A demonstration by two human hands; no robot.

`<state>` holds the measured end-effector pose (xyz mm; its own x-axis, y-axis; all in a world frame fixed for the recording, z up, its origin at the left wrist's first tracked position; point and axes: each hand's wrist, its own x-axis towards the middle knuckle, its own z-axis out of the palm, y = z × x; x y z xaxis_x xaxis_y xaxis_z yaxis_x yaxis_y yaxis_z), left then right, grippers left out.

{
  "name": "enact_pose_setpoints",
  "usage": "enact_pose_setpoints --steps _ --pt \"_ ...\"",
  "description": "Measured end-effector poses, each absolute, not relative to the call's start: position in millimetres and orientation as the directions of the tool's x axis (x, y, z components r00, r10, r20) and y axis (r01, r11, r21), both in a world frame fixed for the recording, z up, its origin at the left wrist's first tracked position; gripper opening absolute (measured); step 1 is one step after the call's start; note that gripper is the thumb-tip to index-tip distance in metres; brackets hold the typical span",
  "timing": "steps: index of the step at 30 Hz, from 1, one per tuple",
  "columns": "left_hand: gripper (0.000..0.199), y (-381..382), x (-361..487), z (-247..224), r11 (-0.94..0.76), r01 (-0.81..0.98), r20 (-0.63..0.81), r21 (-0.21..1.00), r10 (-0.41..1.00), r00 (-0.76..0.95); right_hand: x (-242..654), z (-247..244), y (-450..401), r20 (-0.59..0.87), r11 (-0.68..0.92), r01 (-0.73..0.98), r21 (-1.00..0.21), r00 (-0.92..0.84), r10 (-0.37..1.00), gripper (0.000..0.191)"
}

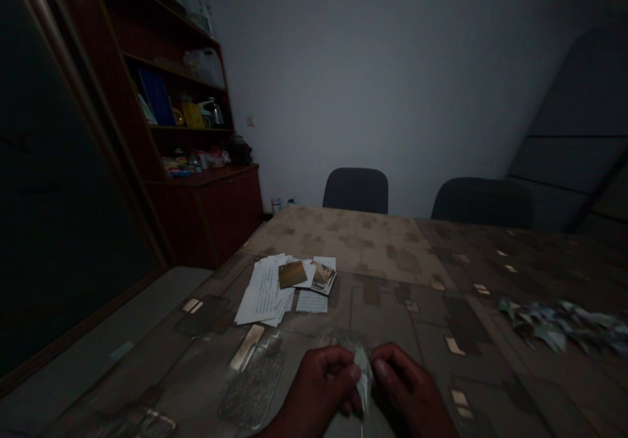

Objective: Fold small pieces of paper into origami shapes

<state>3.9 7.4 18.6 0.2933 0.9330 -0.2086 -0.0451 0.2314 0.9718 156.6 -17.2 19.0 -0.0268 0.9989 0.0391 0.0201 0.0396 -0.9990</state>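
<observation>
My left hand [318, 386] and right hand [407, 386] are both closed, pinching a crumpled paper scrap [363, 374] between the fingertips, held upright above the table [373, 245]. Heap of similar crumpled scraps [559, 325] lies on the table to my right, well apart from the hands. Ahead, handwritten sheets [262, 292] sit under photos [322, 276]. Clear plastic sleeve [251, 386] near my left hand. Beyond the table: dark chair [356, 191], wooden cabinet [206, 209].
</observation>
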Motion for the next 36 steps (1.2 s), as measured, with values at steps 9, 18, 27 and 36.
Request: enact_pose_setpoints --steps 9,18,27,36 --pt "0.049 4.9 3.3 18.5 0.172 -0.056 -0.149 0.984 0.944 0.293 153.4 9.8 -15.6 0.020 0.018 -0.090 -0.996 -0.015 1.000 0.043" --pt "0.048 3.6 4.8 28.9 0.220 -0.014 -0.208 0.975 0.939 0.273 153.6 9.2 -17.2 0.045 0.045 -0.066 -0.997 -0.004 0.999 0.041" --pt "0.047 -0.8 6.7 27.9 0.210 -0.021 -0.193 0.977 0.928 0.318 156.7 -1.6 -16.9 0.094 0.097 0.119 -0.988 -0.037 0.995 0.040" --pt "0.026 -0.3 7.3 24.4 0.209 0.063 -0.217 0.976 0.958 0.188 160.2 6.6 -16.0 0.077 0.098 0.202 -0.974 -0.110 0.991 0.031"
